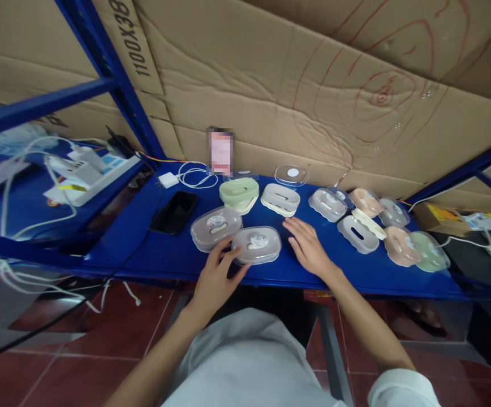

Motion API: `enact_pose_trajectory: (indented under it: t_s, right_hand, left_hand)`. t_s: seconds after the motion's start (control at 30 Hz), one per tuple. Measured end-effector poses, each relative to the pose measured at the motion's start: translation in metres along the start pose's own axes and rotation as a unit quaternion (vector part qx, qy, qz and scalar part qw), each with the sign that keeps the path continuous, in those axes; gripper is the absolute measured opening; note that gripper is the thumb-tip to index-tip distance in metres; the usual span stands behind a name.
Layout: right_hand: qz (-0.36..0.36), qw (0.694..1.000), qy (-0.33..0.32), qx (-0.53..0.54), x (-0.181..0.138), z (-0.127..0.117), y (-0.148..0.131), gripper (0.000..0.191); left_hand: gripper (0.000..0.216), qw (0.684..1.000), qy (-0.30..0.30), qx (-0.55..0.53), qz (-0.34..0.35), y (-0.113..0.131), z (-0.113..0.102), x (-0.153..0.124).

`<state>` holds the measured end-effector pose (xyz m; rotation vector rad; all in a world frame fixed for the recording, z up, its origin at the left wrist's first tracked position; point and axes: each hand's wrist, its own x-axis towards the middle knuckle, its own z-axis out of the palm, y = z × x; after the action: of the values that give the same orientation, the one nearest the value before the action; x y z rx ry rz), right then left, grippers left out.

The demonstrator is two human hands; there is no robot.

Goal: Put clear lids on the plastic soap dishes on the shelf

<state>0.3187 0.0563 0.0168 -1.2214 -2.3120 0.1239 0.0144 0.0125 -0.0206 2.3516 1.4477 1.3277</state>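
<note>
Grey oval box with a clear plastic lid (266,251) is sitting near the blue counter's (288,268) front edge, seemingly for easy reach. The left hand (215,280) is curving thumb and fingers around its near-left side, apparently steadying it; how firmly cannot be told. Just beside it, a matching lidded grey oval box (203,230) is lying. The right hand (307,243) is hovering spread and holding nothing, fingertips near a pale grey oval dish with a wavy cream base (279,192). Against the brown cardboard wall (249,85), an upright phone with a pink screen (220,152) is leaning, probably facing the person for viewing.
</note>
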Motion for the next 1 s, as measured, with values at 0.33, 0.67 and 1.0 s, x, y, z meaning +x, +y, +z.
enact_pose_trajectory:
  t_s: [0.33,0.67,1.0]
  right_hand:
    - [0.095,0.988,0.004,-0.123,0.067,0.013,0.046,0.048]
    - [0.022,0.997,-0.038,-0.058,-0.022,-0.014,0.000,0.029]
    - [0.089,0.989,0.031,-0.110,0.068,-0.034,0.057,0.057]
  left_hand:
    - [0.041,0.993,0.054,0.097,-0.047,-0.020,-0.029,-0.008]
    - [0.045,0.987,-0.008,0.035,0.154,0.041,0.004,-0.013]
    - [0.033,0.962,-0.164,0.028,0.215,0.045,0.035,0.020]
